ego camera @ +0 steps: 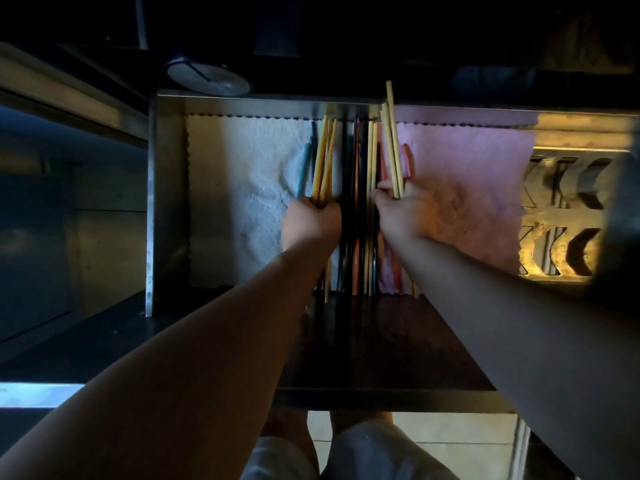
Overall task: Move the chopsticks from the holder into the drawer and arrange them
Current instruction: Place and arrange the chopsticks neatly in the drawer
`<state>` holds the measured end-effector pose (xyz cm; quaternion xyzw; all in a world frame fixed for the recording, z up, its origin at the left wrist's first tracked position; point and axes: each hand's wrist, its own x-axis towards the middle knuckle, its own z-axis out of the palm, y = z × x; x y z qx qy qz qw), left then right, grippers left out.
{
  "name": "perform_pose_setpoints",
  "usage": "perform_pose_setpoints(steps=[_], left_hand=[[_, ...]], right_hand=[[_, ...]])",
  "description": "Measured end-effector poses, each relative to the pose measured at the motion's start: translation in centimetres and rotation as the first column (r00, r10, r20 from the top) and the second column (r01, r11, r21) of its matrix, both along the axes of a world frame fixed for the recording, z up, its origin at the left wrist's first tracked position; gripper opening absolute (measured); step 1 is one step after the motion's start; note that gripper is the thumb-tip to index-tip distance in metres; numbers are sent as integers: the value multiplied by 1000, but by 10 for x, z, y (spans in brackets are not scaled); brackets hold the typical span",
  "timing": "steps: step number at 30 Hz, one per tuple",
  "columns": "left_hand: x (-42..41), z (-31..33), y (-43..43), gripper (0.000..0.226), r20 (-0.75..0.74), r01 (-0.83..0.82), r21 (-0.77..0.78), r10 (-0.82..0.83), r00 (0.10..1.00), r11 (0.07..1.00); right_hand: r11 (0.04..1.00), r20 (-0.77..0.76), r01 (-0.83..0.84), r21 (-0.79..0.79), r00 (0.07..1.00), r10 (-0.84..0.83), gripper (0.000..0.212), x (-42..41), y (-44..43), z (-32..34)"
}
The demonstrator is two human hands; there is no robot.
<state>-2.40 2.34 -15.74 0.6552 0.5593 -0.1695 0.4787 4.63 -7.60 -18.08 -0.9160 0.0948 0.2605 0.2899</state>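
Now both hands (pixel 311 221) (pixel 398 209) grip chopsticks (pixel 323 161) (pale ones); drawer (pixel 166 202) open.

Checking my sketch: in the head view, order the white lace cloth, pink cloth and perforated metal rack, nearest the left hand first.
1. White lace cloth, beside the left hand.
2. Pink cloth, drawer's right.
3. Perforated metal rack, far right.

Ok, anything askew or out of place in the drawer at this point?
Mildly. The yellow chopsticks in the left hand splay and cross rather than lying parallel, and one pale chopstick in the right hand juts past its bundle. A teal chopstick lies slanted on the white cloth.
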Motion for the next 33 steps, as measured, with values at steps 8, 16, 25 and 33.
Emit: perform_pose_setpoints(steps=[8,16,25,33], left_hand=[[-7,6,8,23,45,-24,-17,25,999,1000],[-9,5,7,26,59,-35,-13,36,998,999],[-11,6,7,23,48,-73,-39,75,996,997],[-10,10,5,20,68,-102,-66,107,992,993]], right_hand=[[990,-3,-71,-122,997,71,25,3,9,6],[969,-13,-110,-220,994,110,35,3,17,8],[975,-37,-101,-197,995,95,34,0,25,4],[993,-69,-22,-114,997,15,40,3,17,17]])
